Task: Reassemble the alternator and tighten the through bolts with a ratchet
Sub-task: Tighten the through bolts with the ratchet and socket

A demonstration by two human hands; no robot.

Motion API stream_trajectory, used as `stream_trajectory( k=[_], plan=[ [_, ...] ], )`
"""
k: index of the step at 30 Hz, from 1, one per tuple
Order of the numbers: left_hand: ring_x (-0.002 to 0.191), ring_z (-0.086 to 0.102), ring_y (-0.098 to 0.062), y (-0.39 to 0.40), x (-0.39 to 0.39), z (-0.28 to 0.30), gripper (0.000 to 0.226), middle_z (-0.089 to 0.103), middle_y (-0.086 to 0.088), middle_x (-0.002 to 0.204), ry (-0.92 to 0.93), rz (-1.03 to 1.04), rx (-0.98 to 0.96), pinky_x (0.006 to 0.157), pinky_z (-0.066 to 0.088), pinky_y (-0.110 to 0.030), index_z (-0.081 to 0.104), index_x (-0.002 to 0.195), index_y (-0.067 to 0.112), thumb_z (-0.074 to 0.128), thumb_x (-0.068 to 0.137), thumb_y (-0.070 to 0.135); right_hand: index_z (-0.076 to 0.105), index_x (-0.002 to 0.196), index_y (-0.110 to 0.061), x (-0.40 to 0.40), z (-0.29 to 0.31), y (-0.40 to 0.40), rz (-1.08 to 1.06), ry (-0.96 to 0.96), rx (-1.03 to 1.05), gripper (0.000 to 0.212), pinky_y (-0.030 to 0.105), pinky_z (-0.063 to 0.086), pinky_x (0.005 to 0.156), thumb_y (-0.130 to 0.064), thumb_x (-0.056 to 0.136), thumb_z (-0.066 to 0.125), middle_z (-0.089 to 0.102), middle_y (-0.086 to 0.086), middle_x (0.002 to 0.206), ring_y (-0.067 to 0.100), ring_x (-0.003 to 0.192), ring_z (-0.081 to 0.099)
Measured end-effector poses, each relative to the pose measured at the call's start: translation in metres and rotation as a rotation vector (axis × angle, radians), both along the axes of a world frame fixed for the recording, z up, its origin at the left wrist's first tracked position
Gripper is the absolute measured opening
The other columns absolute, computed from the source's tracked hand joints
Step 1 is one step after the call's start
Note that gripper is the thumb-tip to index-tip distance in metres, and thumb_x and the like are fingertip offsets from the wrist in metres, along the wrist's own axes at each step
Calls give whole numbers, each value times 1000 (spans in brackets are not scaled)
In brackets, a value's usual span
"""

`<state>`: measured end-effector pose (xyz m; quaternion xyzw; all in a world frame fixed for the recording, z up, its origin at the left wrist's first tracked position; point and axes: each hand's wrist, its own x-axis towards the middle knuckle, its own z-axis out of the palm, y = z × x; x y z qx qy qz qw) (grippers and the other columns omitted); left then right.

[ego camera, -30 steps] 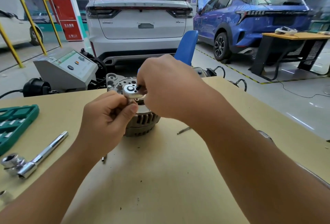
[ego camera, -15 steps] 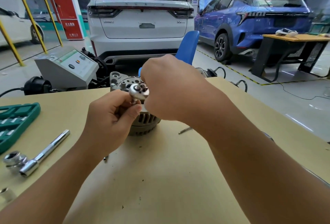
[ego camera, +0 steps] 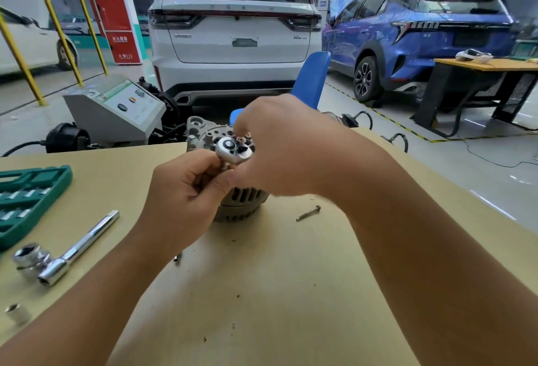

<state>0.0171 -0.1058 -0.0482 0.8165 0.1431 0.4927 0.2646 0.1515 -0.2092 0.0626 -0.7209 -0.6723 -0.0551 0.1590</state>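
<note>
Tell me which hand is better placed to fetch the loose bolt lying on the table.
Probably the right hand: the bolt lies just right of the alternator, under that forearm. The left hand has its grip on the ratchet and sits on the far side.

One grey ribbed metal alternator [ego camera: 241,202] stands on the tan surface [ego camera: 262,292]. One round chrome ratchet head [ego camera: 233,150] shows above it, with two bare hands at it, left hand [ego camera: 186,193] and right hand [ego camera: 288,147]. One loose dark steel bolt [ego camera: 308,213] lies on the surface. One long chrome bar handle [ego camera: 81,246], two loose chrome sockets [ego camera: 29,256] [ego camera: 18,312] and one green plastic socket tray [ego camera: 26,202] lie at the left. Behind stand one grey test console [ego camera: 116,109], one blue plastic chair [ego camera: 311,77] and three cars: two white [ego camera: 233,36] [ego camera: 26,42], one blue [ego camera: 422,33].
</note>
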Motion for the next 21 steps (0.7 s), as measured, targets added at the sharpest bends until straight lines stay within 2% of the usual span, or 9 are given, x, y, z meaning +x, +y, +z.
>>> stream_trajectory(
  k=[2, 5, 6, 8, 10, 14, 16, 19, 21],
  plan=[
    [56, 56, -12, 0, 0, -2, 11, 62, 12, 64, -7, 0, -16, 53, 45, -28, 70, 80, 26, 63, 89, 27, 61, 86, -21, -10, 0, -2, 90, 55, -67, 10, 25, 47, 39, -26, 81, 67, 60, -7, 76, 11, 54, 59],
    [61, 60, -39, 3, 0, -4, 9, 63, -9, 65, -24, -44, -165, 58, 54, -48, 67, 73, 12, 64, 81, 13, 57, 88, -20, -14, 2, -3, 153, 232, -160, 6, 21, 50, 37, -18, 84, 62, 69, -2, 71, 15, 51, 66],
    [59, 61, -32, 5, 0, -4, 11, 63, -2, 64, -6, -33, -122, 57, 54, -41, 68, 75, 15, 62, 84, 13, 57, 91, -22, -12, 4, -2, 157, 207, -134, 9, 19, 46, 37, -17, 85, 63, 66, -5, 79, 14, 59, 65],
    [54, 55, -12, 5, 0, -2, 14, 59, 9, 62, 35, 1, -25, 54, 46, -25, 67, 81, 23, 59, 92, 23, 59, 115, -26, -4, 5, -3, 115, 121, -69, 29, 19, 48, 52, -17, 87, 65, 58, -11, 97, 13, 83, 60],
    [53, 54, -14, 3, 1, 1, 13, 57, 11, 63, 45, 22, -8, 53, 42, -24, 65, 83, 29, 63, 96, 27, 56, 133, -27, 4, 5, -3, 34, 70, -25, 48, 33, 56, 71, -11, 89, 63, 57, -12, 100, 17, 93, 59],
    [50, 53, -18, -4, 5, 3, 26, 56, 8, 59, 2, 101, 35, 48, 43, -31, 62, 70, 37, 66, 95, 38, 62, 122, -23, 4, -1, 0, -44, -18, 4, 33, 30, 47, 56, -16, 89, 60, 61, -2, 105, 18, 79, 60],
    [49, 52, -15, -6, 6, 3, 24, 57, 3, 57, -13, 102, -18, 48, 45, -29, 62, 65, 32, 63, 87, 39, 61, 121, -25, -8, -3, -1, 43, 60, -15, 35, 30, 55, 60, -23, 86, 63, 62, -5, 107, 12, 77, 62],
    [56, 56, -36, -7, 6, 3, 21, 56, -16, 57, -45, 46, -198, 51, 53, -41, 62, 63, 17, 60, 75, 34, 58, 124, -30, -20, -4, -1, 140, 169, 1, 46, 35, 60, 70, -21, 79, 62, 60, -9, 109, 12, 86, 63],
    [47, 48, -23, -7, 5, 5, 25, 54, -10, 54, -26, 51, -118, 45, 41, -34, 60, 60, 29, 59, 83, 39, 56, 129, -31, -15, -2, 0, 113, 165, 13, 51, 32, 57, 70, -18, 81, 64, 58, -12, 105, 10, 85, 59]
  ],
)
